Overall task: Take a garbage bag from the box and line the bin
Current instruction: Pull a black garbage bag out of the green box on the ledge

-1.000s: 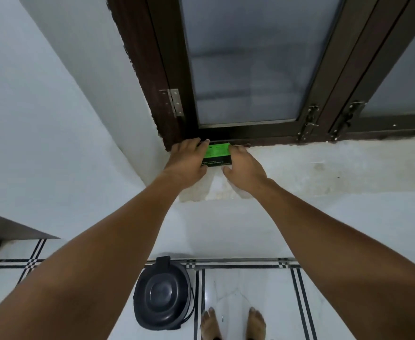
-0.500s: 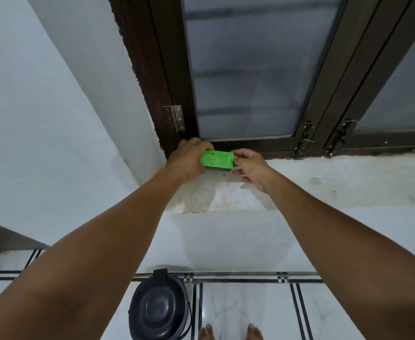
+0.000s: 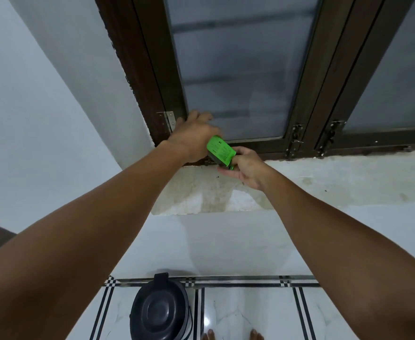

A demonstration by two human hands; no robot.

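Note:
A small bright green garbage bag box (image 3: 220,150) is held tilted above the white window sill (image 3: 324,180), in front of the dark window frame. My left hand (image 3: 193,138) grips its upper left end, fingers curled over it. My right hand (image 3: 244,165) holds its lower right end from below. The box's dark underside shows; no bag is visible outside it. The black bin (image 3: 161,312), lid shut, stands on the tiled floor below, near the wall.
A dark-framed window with frosted glass (image 3: 238,69) rises behind the sill, with latches (image 3: 294,141) at its lower right. White walls on the left and below the sill. Bare toes (image 3: 233,336) show on the white, black-lined floor tiles right of the bin.
The box has been lifted off the sill and tilted, its left end higher. My left hand rose toward the hinge; my right hand moved under the box's right end.

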